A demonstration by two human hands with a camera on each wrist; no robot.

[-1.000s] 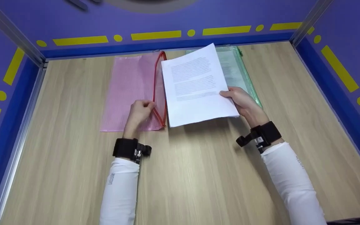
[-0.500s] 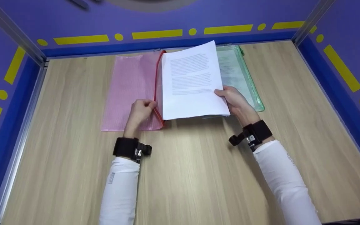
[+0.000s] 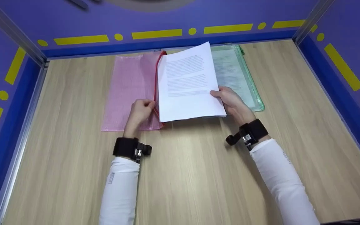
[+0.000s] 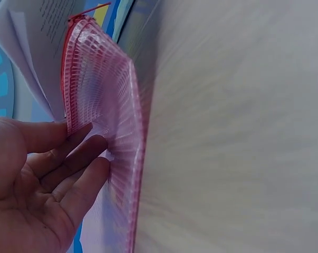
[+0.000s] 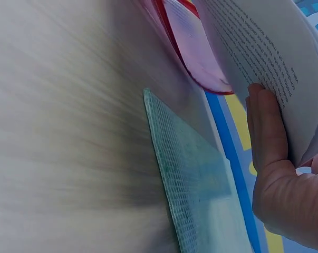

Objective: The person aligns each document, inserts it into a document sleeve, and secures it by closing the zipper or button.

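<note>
A pink mesh zipper pouch with a red zipper edge lies flat at the back of the table. My left hand pinches the upper layer of its zipper edge between thumb and fingers, lifting it so the mouth gapes, as the left wrist view shows at the pouch. My right hand grips a stack of printed paper by its right edge, thumb on top and fingers underneath. The stack is raised and tilted, its left edge right at the pouch's red-edged mouth.
A green mesh zipper pouch with printed sheets inside lies at the back right, partly covered by the paper stack. Blue-purple panels with yellow marks wall the wooden table at the back and both sides.
My right hand has carried the paper stack to the left, up against the pink pouch's mouth, uncovering more of the green pouch. The left hand has stayed almost in place.
</note>
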